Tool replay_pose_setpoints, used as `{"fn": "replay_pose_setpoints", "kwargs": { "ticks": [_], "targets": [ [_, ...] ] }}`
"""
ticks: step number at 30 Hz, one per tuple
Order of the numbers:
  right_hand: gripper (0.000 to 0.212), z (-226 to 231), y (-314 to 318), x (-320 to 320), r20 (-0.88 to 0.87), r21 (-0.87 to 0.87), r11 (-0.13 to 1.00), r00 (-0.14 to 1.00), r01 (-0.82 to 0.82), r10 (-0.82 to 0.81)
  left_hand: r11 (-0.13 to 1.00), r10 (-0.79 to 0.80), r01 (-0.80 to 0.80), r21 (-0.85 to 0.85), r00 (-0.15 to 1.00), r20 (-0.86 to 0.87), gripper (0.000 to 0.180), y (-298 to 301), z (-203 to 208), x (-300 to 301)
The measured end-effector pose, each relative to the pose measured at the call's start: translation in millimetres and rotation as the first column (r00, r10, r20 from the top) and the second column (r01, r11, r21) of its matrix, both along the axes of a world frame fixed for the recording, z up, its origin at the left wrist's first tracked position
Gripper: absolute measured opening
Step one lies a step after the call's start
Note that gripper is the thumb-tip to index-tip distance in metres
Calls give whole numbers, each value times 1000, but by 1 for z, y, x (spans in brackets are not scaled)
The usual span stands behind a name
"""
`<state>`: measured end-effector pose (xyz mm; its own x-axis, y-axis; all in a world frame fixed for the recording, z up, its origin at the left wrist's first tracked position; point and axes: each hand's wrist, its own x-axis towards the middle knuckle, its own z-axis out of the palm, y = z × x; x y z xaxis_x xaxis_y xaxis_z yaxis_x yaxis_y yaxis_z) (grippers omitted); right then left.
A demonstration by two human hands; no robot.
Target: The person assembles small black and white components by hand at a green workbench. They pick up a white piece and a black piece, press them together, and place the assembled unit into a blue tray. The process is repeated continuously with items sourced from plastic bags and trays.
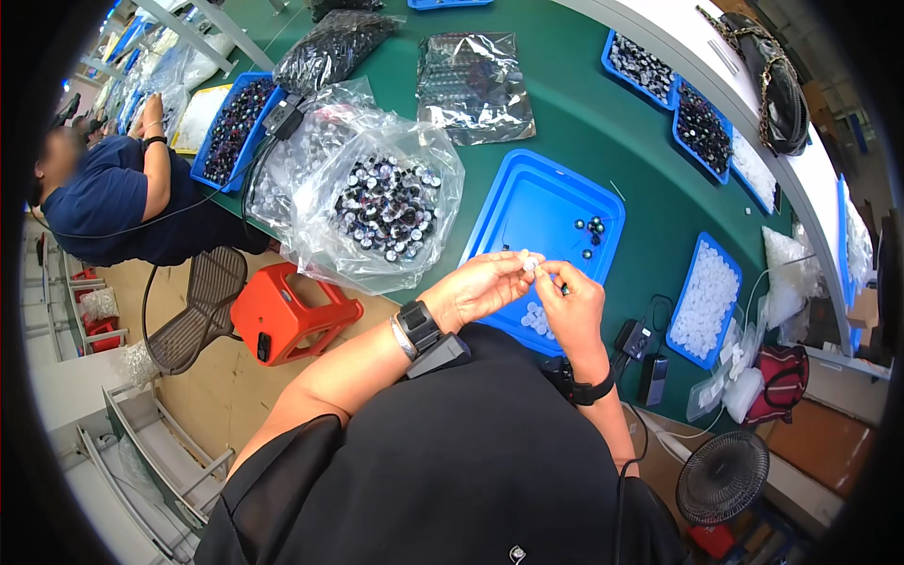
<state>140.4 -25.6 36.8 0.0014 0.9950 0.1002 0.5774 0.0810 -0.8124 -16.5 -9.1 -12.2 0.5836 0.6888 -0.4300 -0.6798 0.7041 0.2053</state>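
Note:
Over a shallow blue tray (534, 184), my left hand (485, 287) pinches a small whitish round piece (530, 265) between thumb and fingertips. The fingers of my right hand (576, 303) are closed on the piece's other side, so both hands meet at it. Inside the tray, several shiny dark round beads (595, 226) lie toward the right. Several white round pieces (537, 322) sit at its near end, partly hidden by my hands. Left of the tray, a clear plastic bag (443, 169) lies open, full of dark and clear shiny round pieces (388, 209).
A blue tray of white pieces (704, 299) is at the right, by black adapters (634, 339). More filled trays (702, 132) line the far right. Flat dark packets (476, 89) lie at the back. A red stool (282, 311) and a seated co-worker (113, 198) are left.

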Motion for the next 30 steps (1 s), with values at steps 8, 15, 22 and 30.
{"fn": "replay_pose_setpoints", "kwargs": {
  "ticks": [8,15,22,30],
  "targets": [
    [8,-6,1,4,-49,-41,999,998,-30,28,1000,8,-8,-14,1000,-10,21,-1,-2,1],
    [6,-3,2,5,-129,-148,989,992,-20,1,1000,0,0,3,1000,-15,21,0,-3,1],
    [7,-8,1,2,-35,-86,996,999,22,-25,1000,-3,6,24,995,-99,22,0,2,4],
    [9,-7,3,7,83,-145,989,996,-23,36,999,23,-25,-25,997,-78,18,2,-3,6]
  ]
}}
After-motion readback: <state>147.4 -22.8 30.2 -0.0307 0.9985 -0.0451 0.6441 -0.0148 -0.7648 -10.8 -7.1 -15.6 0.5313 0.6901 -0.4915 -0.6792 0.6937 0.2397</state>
